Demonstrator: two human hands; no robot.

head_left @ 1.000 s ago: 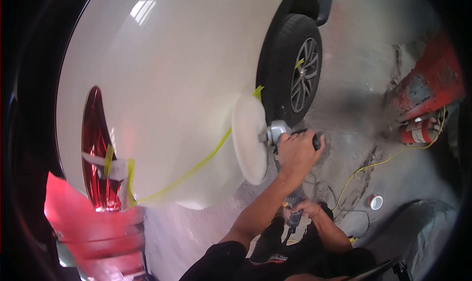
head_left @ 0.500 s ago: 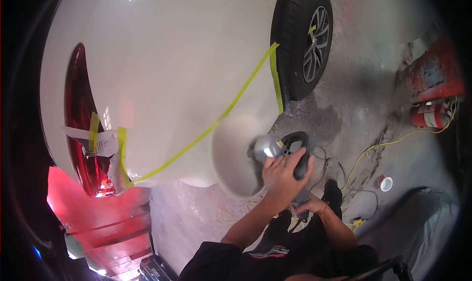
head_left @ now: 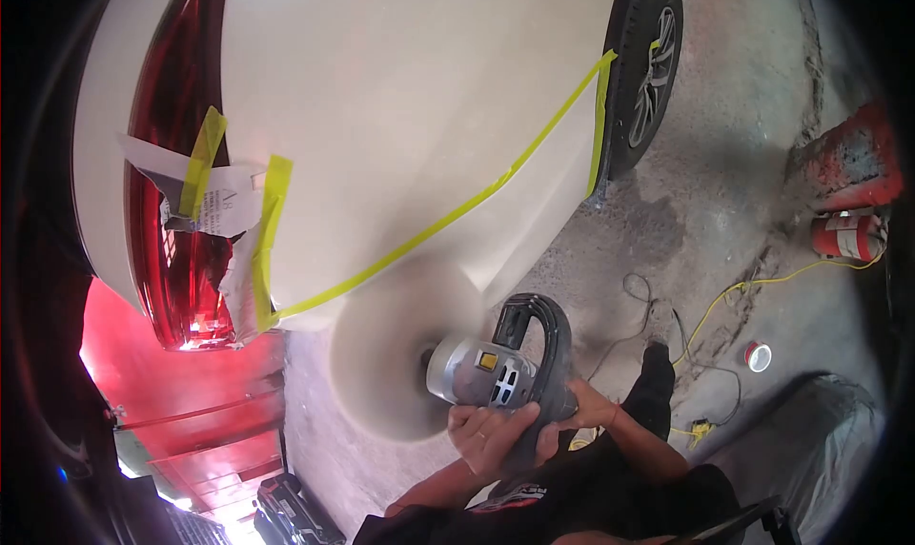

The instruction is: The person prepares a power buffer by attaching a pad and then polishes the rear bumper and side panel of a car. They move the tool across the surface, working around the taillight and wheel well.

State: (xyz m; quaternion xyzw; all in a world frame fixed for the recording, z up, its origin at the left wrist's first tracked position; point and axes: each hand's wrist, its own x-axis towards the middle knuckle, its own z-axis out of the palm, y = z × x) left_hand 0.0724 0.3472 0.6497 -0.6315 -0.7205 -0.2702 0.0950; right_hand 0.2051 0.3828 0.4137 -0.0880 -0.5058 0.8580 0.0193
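Observation:
With both hands I hold a grey and black power polisher (head_left: 481, 373). Its large round pad (head_left: 391, 349) is a pale blur, spinning, and overlaps the lower edge of a white car's bodywork (head_left: 400, 97). My left hand (head_left: 491, 440) wraps around the underside of the polisher's body. Farther back, my right hand (head_left: 593, 407) is closed around the rear of the tool, its fingers partly hidden. The black loop handle (head_left: 553, 330) arches above the hands. Yellow-green masking tape (head_left: 457, 211) crosses the panel just above the pad.
Tape and printed paper (head_left: 238, 197) partly cover the red tail light (head_left: 157, 192). A wheel (head_left: 648, 78) stands at upper right. On the concrete floor lie a yellow cord (head_left: 720, 302), dark cable and a small white-and-red roll-like item (head_left: 758, 356). A red fire extinguisher (head_left: 848, 235) is at right.
The polisher has moved left and down in view, closer to my body, still in both hands. My view has shifted, so the tail light looks larger and the wheel sits farther right.

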